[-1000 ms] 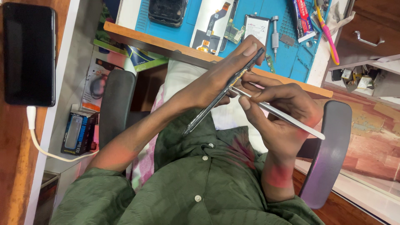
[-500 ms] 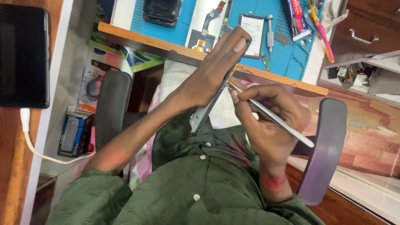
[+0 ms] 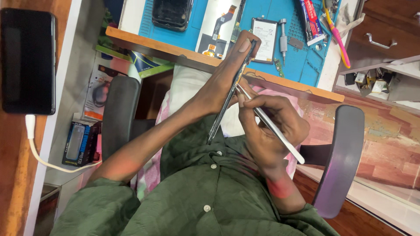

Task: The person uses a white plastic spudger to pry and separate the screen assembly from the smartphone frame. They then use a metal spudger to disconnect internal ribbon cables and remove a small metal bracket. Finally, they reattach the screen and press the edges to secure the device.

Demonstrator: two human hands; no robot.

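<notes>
Item one: our left hand (image 3: 227,74), closed around a thin dark phone frame (image 3: 227,98) held edge-on above our lap, just in front of the counter (image 3: 183,52). Item two: our right hand (image 3: 267,131), gripping a white metal stylus-like tool (image 3: 273,129), its tip touching the frame's edge. On the counter's blue mat (image 3: 302,61) we list a phone battery (image 3: 266,32), a small screwdriver (image 3: 283,39), a glue tube (image 3: 309,22). A black phone (image 3: 28,61) lies charging at far left.
</notes>
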